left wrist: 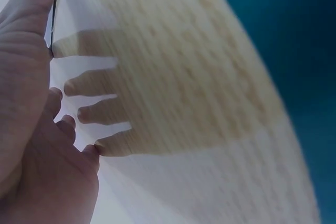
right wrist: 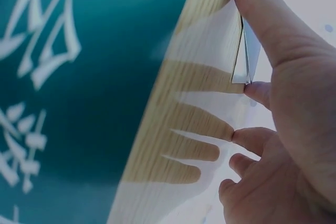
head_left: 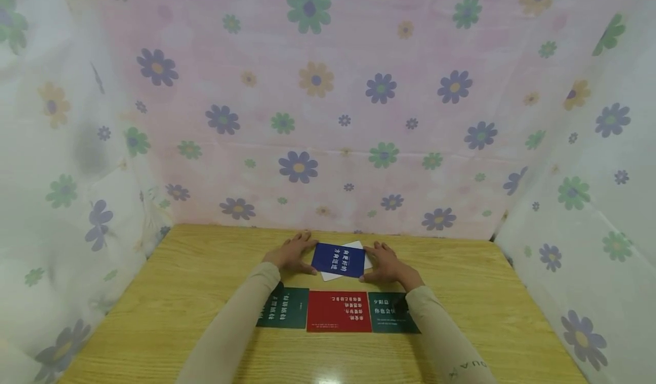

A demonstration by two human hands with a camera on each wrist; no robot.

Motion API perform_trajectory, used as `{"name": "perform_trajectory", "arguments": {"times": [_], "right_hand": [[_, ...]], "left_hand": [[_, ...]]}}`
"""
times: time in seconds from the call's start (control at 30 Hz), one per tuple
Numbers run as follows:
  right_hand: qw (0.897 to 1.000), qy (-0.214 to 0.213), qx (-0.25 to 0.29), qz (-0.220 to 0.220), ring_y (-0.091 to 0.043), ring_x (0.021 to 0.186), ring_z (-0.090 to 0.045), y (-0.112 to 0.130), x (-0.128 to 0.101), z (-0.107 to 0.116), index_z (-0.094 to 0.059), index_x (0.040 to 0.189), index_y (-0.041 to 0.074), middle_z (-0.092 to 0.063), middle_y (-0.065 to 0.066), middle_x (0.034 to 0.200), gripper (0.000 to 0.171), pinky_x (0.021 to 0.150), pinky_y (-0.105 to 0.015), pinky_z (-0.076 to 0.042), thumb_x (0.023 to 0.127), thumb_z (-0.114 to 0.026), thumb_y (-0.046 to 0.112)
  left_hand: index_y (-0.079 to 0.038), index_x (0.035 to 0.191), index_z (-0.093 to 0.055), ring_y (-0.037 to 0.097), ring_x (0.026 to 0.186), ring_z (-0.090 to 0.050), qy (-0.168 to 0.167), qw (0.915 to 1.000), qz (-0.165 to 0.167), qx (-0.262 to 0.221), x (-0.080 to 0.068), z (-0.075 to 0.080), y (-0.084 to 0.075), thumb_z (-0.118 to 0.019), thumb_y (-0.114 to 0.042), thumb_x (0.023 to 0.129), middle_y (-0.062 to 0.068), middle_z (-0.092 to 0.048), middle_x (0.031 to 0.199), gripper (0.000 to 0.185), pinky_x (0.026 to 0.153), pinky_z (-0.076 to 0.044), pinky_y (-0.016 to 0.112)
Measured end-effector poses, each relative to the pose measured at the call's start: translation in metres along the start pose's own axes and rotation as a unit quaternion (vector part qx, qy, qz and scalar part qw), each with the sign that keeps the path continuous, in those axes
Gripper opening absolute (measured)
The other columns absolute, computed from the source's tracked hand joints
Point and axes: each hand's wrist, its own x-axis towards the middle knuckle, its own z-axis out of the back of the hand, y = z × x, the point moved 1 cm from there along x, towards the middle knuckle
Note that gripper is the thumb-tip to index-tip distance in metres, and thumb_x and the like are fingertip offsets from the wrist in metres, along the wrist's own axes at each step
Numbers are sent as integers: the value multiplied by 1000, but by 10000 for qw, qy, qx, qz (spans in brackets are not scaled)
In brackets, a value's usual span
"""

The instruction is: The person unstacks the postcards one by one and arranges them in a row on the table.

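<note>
Hands point(head_left: 292, 253) point(head_left: 387, 265) hold blue card point(head_left: 338, 260) over skewed white card point(head_left: 326, 276).

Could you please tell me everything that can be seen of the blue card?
Thin, rectangular, and probably paper or cardboard, the blue card bears two columns of white Chinese characters. Beyond the red card, it lies askew over a white card whose corners stick out. The left hand and right hand touch its opposite sides.
</note>
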Motion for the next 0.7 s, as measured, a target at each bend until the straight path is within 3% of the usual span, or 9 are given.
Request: {"name": "perform_trajectory", "arguments": {"times": [0.23,0.7], "right_hand": [[10000,47,-48,44,-52,152,-10,0,-2,0,-35,158,5,-18,-33,164,95,124,-64,-12,83,-83,39],[9999,-152,-58,-1,-49,154,-12,0,3,-2,-41,155,5,-22,-28,164,96,122,-67,-16,77,-88,37]], "left_hand": [[-13,160,-35,42,156,-13,-32,10000,-25,-66,-3,-1,-2,-79,-47,86,19,-18,169,92,126,-14,59],[-11,159,-35,42,155,-15,-142,9999,-16,-59,-5,-1,-3,-79,-46,87,19,-21,168,92,125,-15,59]]}}
